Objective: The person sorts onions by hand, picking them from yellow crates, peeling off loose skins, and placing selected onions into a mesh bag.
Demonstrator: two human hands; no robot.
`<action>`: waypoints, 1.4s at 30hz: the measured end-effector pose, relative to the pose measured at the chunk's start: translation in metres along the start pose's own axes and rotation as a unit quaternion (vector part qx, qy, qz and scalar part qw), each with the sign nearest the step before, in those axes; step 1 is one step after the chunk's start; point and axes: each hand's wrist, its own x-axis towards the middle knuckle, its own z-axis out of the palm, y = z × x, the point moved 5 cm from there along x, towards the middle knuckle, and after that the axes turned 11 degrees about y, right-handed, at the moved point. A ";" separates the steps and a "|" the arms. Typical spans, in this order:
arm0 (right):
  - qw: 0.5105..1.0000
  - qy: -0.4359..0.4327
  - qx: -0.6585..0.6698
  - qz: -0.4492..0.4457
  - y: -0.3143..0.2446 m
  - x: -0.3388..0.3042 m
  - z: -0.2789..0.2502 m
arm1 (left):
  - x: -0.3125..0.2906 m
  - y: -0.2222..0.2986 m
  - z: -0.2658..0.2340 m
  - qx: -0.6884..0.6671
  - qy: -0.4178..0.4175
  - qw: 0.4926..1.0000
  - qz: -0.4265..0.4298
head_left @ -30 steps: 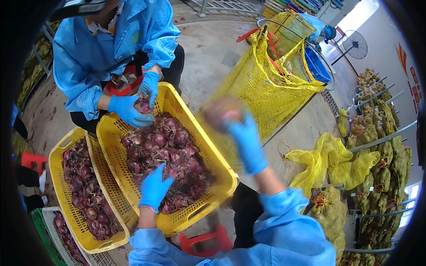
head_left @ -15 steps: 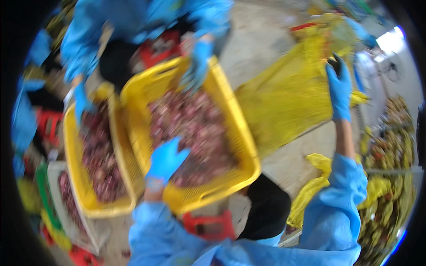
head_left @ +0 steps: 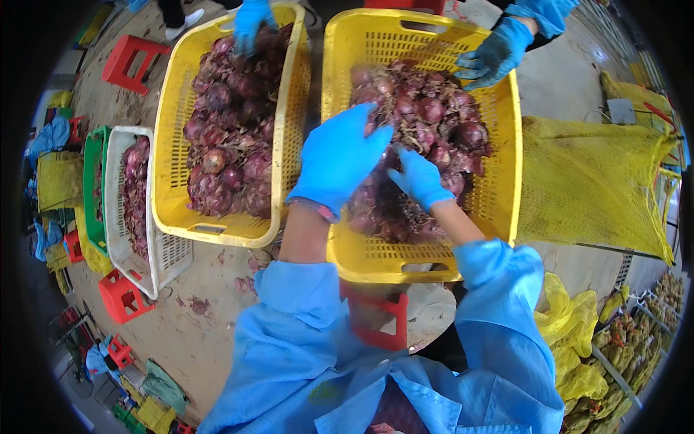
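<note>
Both my hands wear blue gloves and reach into a yellow plastic crate (head_left: 352, 264) of red onions (head_left: 431, 110). My left hand (head_left: 340, 155) is over the crate's left part, back up, its visible fingers apart near the onions; its underside is hidden. Close to its right, my right hand (head_left: 421, 179) points into the pile, thumb and forefinger spread, the other fingers partly hidden. I see no onion held in either. Across the crate, a co-worker's gloved hand (head_left: 499, 54) hangs over the right rim.
A second yellow crate (head_left: 170, 145) of onions stands left, with another gloved hand (head_left: 251, 25) in it. Beyond are a white crate (head_left: 170, 249), a green crate (head_left: 92, 166) and red stools (head_left: 134, 64). Yellow mesh sacking (head_left: 593, 188) lies right; filled sacks (head_left: 622, 354) are stacked lower right.
My right hand has come from the raised far right down into the onion crate, beside my left. The view has shifted, with the crates now standing straighter.
</note>
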 end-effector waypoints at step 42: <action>0.656 0.196 0.721 0.102 -0.020 -0.110 -0.180 | -0.034 0.098 0.050 -0.499 -0.209 0.841 -0.004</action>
